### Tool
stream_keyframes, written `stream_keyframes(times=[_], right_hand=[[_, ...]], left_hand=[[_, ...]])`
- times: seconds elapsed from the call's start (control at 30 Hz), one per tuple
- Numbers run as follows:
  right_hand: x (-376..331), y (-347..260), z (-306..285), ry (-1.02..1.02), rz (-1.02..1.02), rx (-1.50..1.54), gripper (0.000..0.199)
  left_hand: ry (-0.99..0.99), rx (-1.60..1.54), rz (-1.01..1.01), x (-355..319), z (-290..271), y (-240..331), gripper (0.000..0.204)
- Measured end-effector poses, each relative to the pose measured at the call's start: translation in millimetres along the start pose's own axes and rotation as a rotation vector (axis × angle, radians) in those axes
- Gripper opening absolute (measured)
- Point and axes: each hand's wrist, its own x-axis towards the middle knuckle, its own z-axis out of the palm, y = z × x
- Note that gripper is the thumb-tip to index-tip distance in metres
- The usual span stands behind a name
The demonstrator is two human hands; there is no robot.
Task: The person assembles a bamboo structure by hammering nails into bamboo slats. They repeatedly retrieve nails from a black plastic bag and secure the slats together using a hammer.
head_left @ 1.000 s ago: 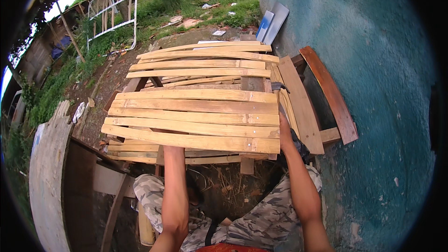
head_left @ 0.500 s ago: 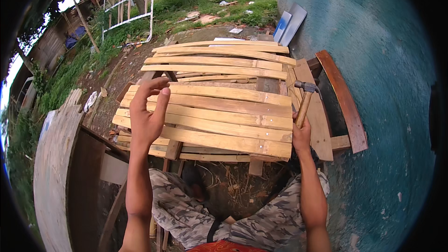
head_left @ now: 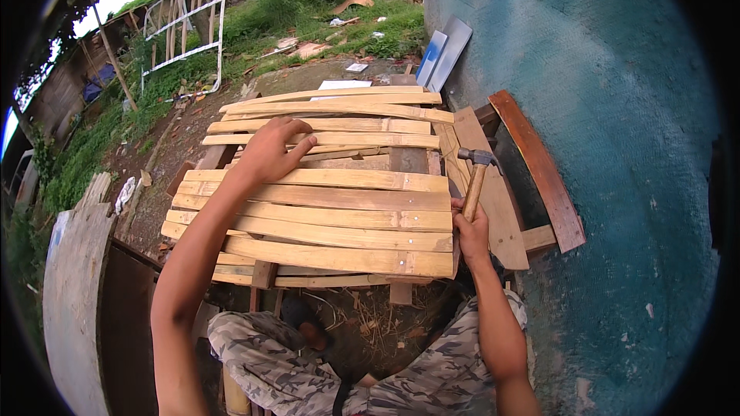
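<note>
So we're looking at a big teal wall (head_left: 593, 185) that's rising off to the right of our right hand, and the slatted wooden piece is sitting right in front of us, spreading between both hands and reaching out past the left one.

Going by the rows, we're guessing about half is looking done. The near slats (head_left: 339, 219), lying between our left forearm and right hand, are sitting in a fairly tight row and showing fixings at their right ends. Their left ends are partly hiding under our forearm, so we can't tell how those are doing. The far slats (head_left: 362, 125), around and beyond our left hand, are lying more unevenly, and we aren't making out any fixings there, so we'd be calling that part the bit that's left. A gap is showing between the two groups, just on our side of the left hand.

A reddish-brown plank (head_left: 536, 169) is leaning out to the right of our right hand.

Our left hand (head_left: 274, 150) is hanging over the gap and the nearest far slat, fingers loosely curling, thumb apart, nothing visible in it; we can't tell if the fingertips are touching wood. Our right hand (head_left: 472, 231) is gripping the hammer (head_left: 475, 177) by its handle, head up, just beside the near slats' right ends.

Smallest of all, tiny nail heads (head_left: 411, 202) are shining left of that right hand.
</note>
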Motion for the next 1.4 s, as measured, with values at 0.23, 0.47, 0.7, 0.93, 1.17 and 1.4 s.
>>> stream_keyframes(times=[0.23,0.47,0.7,0.93,1.17,1.4], right_hand=[[1.1,-1.9,-5.5,0.018,0.008,0.038,0.026],[-2.3,-11.9,-3.9,0.047,0.083,-0.012,0.030],[3.6,-11.5,-0.8,0.028,0.100,-0.070,0.031],[19.4,-8.0,-3.6,0.022,0.162,-0.020,0.023],[18.5,-8.6,-5.3,0.045,0.188,0.000,0.020],[11.1,-12.0,-8.0,0.014,0.259,0.050,0.020]], left_hand=[[-0.071,-0.049,-0.116,-0.4,-0.6,0.0,0.038],[-0.199,-0.168,-0.202,0.2,-6.0,0.3,0.043],[-0.178,-0.131,-0.113,-4.4,-8.9,-1.5,0.050],[0.258,0.072,-0.099,32.4,-40.1,-5.2,0.044],[0.853,-0.203,-0.362,86.9,-163.8,-4.8,0.041],[0.760,-0.833,-0.542,41.9,-130.6,4.5,0.034]])
